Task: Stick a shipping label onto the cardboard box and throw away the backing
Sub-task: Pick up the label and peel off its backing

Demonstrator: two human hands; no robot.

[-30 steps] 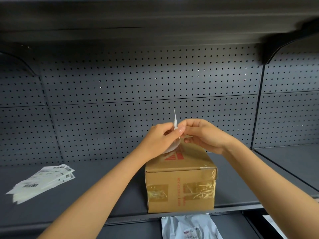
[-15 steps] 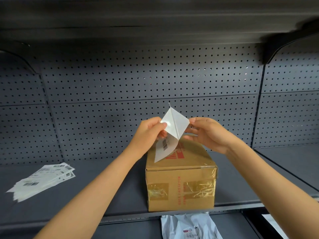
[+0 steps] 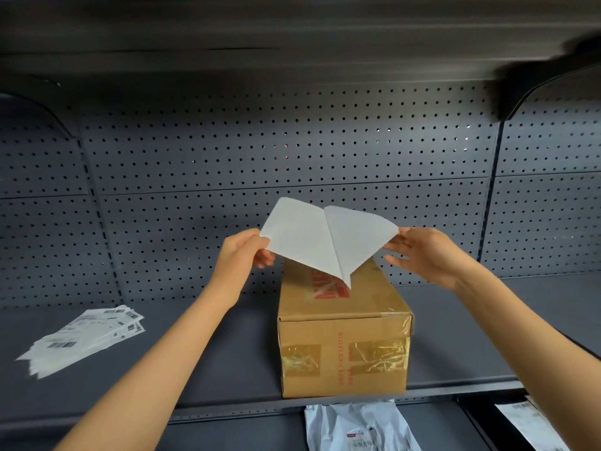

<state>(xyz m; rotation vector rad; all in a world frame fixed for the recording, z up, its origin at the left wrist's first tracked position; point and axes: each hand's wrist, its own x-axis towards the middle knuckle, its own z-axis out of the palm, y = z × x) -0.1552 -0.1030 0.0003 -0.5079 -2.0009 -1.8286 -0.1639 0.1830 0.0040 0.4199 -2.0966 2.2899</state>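
Observation:
A brown cardboard box (image 3: 341, 349) with red print and tape patches stands on the dark shelf (image 3: 211, 353), near its front edge. Above the box's top, two white sheets spread apart in a V, joined along a seam that runs down to a point just over the box. My left hand (image 3: 239, 255) pinches the left sheet, the shipping label (image 3: 299, 236), at its corner. My right hand (image 3: 426, 252) pinches the right sheet, the backing (image 3: 357, 236), at its outer corner. No print shows on either face toward me.
A fanned stack of spare labels (image 3: 81, 340) lies on the shelf at the left. Behind stands a perforated back panel (image 3: 292, 151), with another shelf overhead. Below the front edge lie a white poly mailer (image 3: 357, 428) and a printed paper (image 3: 533, 424).
My hands have moved apart and upward, left hand leftward and right hand rightward. The label and backing, pressed together a second ago, are now peeled open most of the way.

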